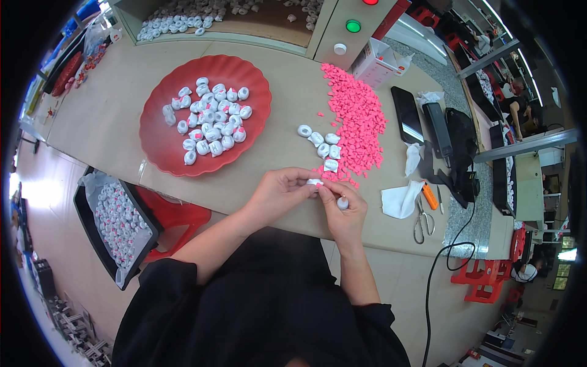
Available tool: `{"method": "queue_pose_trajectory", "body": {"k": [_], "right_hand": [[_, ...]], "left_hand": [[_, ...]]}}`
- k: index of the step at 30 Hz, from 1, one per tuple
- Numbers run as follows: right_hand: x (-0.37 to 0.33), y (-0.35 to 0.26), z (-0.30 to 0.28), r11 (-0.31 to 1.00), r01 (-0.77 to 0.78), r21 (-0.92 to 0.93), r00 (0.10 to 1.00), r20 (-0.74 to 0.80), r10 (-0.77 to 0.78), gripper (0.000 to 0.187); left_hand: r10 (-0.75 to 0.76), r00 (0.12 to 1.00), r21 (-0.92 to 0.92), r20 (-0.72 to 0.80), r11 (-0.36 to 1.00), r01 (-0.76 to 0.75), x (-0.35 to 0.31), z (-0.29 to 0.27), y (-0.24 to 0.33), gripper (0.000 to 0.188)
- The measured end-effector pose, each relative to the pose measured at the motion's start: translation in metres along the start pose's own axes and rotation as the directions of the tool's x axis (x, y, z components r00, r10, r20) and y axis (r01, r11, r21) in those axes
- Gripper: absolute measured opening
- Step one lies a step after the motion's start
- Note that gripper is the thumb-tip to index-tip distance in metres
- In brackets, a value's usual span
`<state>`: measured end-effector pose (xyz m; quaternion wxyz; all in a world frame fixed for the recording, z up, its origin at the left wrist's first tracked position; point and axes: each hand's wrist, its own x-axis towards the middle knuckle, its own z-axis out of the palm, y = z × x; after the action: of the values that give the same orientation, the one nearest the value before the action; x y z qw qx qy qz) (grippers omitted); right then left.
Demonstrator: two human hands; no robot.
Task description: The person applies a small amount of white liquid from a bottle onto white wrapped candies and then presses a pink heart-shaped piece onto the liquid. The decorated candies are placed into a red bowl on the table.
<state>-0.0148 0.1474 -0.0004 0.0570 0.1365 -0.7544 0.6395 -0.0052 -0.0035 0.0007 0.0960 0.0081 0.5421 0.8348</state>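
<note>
My left hand (281, 191) pinches a small white rounded piece (314, 181) between thumb and fingertips near the table's front edge. The fingertips of my right hand (347, 220) meet it there, at a pink bit on the piece. A small whitish bottle-like thing with a tan tip (343, 203) is tucked in my right hand; its exact kind I cannot make out. Just beyond my hands lie several loose white pieces (331, 165), beside a heap of small pink pieces (361, 122). A scalloped red plate (156, 147) at the left carries many white pieces, some showing pink.
Right of the heap are a phone (406, 113), a black device (436, 131), a white cloth (400, 200), scissors (420, 225) and an orange-handled tool (430, 196). A black tray (150, 241) of white pieces rests over a red stool (183, 214). A machine housing (327, 37) stands behind.
</note>
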Motion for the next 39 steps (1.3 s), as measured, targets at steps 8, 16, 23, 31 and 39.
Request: {"method": "queue_pose_trajectory", "body": {"k": [8, 16, 23, 31, 39], "right_hand": [[0.0, 0.0001, -0.0025, 0.995, -0.026, 0.094, 0.999, 0.031, 0.023, 0.013], [-0.0008, -0.0014, -0.0019, 0.988, 0.128, -0.086, 0.992, 0.023, -0.127, 0.016], [-0.0026, 0.0018, -0.0013, 0.979, 0.166, -0.12, 0.986, 0.026, -0.164, 0.016], [0.0004, 0.0001, -0.0051, 0.997, -0.018, 0.071, 1.0, -0.003, 0.019, 0.013], [-0.0002, 0.0065, -0.0071, 0.951, -0.119, 0.285, 0.992, 0.004, 0.123, 0.012]], "left_hand": [[-0.024, 1.0, -0.015, -0.007, 1.0, 0.023, 0.0014, 0.0004, 0.0021, 0.021], [-0.102, 0.992, 0.023, -0.071, 0.994, 0.104, 0.0036, 0.0029, 0.0022, 0.018], [-0.118, 0.99, 0.04, -0.072, 0.992, 0.121, 0.0069, 0.0023, -0.0014, 0.019], [-0.11, 0.993, -0.042, -0.048, 0.993, 0.108, 0.0064, 0.0056, 0.0052, 0.02], [-0.108, 0.992, 0.018, 0.067, 0.994, 0.107, 0.0065, 0.0022, 0.0023, 0.023]]}}
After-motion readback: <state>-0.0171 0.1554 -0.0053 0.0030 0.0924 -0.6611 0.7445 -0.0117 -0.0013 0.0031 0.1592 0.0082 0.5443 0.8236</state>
